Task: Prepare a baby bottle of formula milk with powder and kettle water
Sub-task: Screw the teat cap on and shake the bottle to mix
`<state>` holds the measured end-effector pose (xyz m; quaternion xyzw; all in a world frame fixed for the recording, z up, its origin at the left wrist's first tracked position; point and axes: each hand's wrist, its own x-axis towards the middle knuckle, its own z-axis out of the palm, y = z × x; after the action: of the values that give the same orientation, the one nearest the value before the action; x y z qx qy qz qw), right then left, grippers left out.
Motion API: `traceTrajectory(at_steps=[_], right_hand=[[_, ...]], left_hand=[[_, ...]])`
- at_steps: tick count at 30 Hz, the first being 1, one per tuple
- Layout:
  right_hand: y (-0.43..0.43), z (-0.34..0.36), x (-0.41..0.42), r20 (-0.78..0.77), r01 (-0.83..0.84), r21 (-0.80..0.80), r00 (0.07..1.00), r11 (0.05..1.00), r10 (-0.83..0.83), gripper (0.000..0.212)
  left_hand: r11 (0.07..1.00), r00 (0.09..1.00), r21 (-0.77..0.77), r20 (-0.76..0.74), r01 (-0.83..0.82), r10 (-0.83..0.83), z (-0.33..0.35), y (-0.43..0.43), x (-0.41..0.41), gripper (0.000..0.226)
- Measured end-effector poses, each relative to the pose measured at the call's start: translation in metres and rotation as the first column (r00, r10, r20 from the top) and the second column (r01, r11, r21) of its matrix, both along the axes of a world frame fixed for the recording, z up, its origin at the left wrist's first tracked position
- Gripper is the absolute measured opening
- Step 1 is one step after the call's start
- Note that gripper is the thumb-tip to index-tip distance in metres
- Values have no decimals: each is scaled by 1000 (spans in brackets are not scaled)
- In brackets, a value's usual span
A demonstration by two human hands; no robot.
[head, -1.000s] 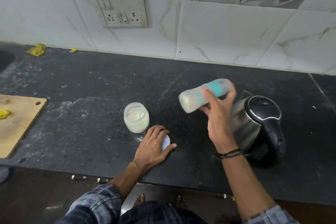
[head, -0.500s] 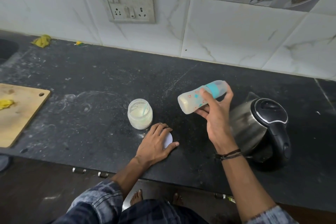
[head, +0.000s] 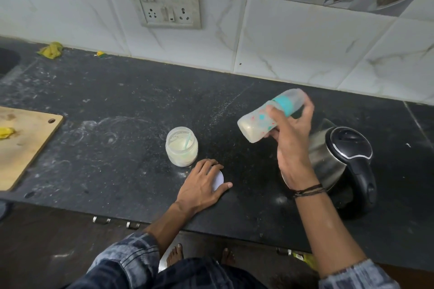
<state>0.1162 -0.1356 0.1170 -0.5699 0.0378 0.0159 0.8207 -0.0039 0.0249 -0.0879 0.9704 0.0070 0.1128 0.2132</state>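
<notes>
My right hand (head: 290, 145) grips a capped baby bottle (head: 256, 122) with a teal collar, held on its side above the black counter (head: 117, 124); milky liquid fills it and its outline is blurred. An open jar of pale formula powder (head: 181, 146) with a scoop inside stands left of it. My left hand (head: 202, 185) rests flat on the jar's white lid (head: 218, 180) on the counter. A steel kettle (head: 340, 162) with a black lid and handle stands right behind my right hand.
A wooden cutting board (head: 21, 143) with a yellow scrap lies at the left edge. A yellow cloth (head: 50, 50) sits by the wall. A switch and socket plate (head: 168, 2) is on the tiled wall. The counter's front edge runs below my left hand.
The bottle stays tipped on its side in my right hand and shifts slightly, base dipping and rising. My left hand stays on the lid. The camera has tilted a little.
</notes>
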Motion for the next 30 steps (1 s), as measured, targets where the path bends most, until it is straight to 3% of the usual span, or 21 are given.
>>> traceTrajectory(at_steps=[3,6,9,13,21,25,28,30], right_hand=[[0,-1,1,-69,68,63,996,996,-64,52],[4,-3,-3,21,-56,-76,998,996,58,63],[6,-3,-3,25,15,20,1000,1000,-15,66],[10,-6,-6,56,-101,-117,993,988,108,71],[1,-3,-1,80,97,41,992,994,-100,77],[-2,-5,-3,112,-91,-150,988,984,108,75],[-3,-3,-1,36,73,49,997,996,-74,67],[-1,1,-1,42,22,-18,999,1000,-22,65]], left_hand=[[1000,1000,4,19,-4,4,0,0,1,66],[1000,1000,4,28,3,-3,0,0,0,66],[1000,1000,13,31,-3,3,0,0,1,67],[1000,1000,5,-2,7,-7,0,0,0,69],[1000,1000,14,22,-6,6,0,0,1,68],[1000,1000,0,6,0,0,0,0,0,68],[1000,1000,4,2,-12,12,2,0,0,69],[1000,1000,1,12,-7,7,1,0,0,68]])
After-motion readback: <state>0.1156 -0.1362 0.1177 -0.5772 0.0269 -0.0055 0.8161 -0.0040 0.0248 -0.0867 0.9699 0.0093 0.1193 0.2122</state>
